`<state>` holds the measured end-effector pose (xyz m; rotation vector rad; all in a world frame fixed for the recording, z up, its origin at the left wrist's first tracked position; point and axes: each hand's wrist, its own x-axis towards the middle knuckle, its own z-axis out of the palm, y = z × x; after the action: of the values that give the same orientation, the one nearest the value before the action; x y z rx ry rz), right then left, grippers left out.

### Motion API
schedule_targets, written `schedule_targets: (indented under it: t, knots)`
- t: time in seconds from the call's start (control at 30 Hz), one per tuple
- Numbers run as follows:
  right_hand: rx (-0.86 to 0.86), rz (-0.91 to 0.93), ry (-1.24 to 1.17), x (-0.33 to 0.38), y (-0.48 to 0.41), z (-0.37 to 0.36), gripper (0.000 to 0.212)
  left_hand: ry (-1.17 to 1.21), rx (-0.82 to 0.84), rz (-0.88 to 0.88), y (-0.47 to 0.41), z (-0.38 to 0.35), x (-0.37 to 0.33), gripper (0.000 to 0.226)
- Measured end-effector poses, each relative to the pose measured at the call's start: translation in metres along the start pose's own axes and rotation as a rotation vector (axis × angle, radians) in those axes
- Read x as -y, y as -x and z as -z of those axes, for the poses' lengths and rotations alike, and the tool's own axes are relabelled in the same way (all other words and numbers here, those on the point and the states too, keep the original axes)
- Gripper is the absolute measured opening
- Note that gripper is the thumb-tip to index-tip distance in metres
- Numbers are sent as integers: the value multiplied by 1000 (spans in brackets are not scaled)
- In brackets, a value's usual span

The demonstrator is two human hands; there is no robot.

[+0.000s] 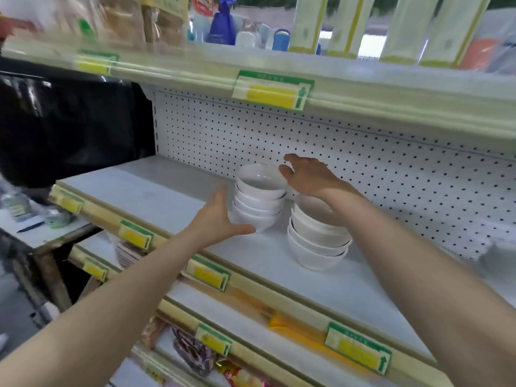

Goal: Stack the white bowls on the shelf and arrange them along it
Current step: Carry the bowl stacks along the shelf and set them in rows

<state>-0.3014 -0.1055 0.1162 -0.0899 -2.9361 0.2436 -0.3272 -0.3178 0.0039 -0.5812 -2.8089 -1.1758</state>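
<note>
Fingers of both hands are standing wide, holding nothing: the left hand (pixel 220 216) is flanking the far bowl stack (pixel 261 196) on the shelf (pixel 167 196) at nine o'clock, thumb seemingly touching its base, the right hand (pixel 304 174) at two o'clock. Sliding it is calling for low, even pressure. A second stack (pixel 318 236) is sitting at four o'clock. The price tags (pixel 272 92) are showing nothing readable.

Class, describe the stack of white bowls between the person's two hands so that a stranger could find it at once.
Find the grey shelf backed by white pegboard. Two stacks of white bowls stand on it; take the left stack, further back. Unlike the right stack, it sits between the open left hand and right hand.
</note>
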Motion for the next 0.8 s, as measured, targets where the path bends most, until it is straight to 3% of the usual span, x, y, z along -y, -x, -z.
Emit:
schedule_targets:
  t: [0.2,0.4,0.53,0.63,0.8]
  knots:
    - [131,-31,14,14,-42,0,52,277,140,0,-51,-5,18,130]
    - [283,-136,-38,26,-62,-6,46,308,268,-141,-73,-9,25,92]
    - [305,-271,-182,33,-66,-10,44,395,328,-206,-78,-12,27,85]
    - [341,-368,-225,39,-67,-12,38,421,352,-235,-81,-10,30,66]
    - [293,-508,-363,60,-63,-16,36,422,412,-244,-84,8,43,84]
